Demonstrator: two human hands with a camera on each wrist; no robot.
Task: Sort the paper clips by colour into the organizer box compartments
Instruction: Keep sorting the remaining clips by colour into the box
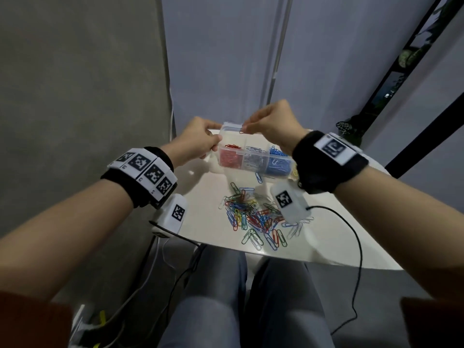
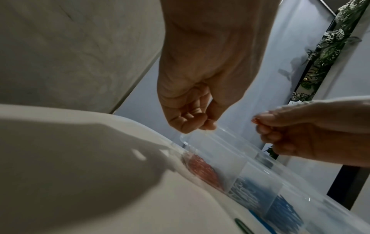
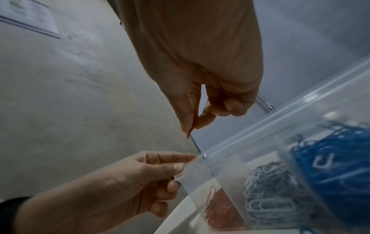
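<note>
Most of the job remains: a mixed pile of clips (image 1: pixel 253 217) lies on the desk (image 1: pixel 326 237). Red, white and blue fill the box (image 1: pixel 253 156), its corner in the left hand (image 1: pixel 200 141) grip. Right hand (image 1: pixel 271 124) pinches a red clip (image 1: pixel 241 131) above it.

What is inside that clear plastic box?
The organizer box shows red clips, white clips and blue clips in separate compartments. The right wrist hides its far end.

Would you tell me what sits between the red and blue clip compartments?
In the head view, the compartment of white paper clips in the clear plastic organizer box.
</note>
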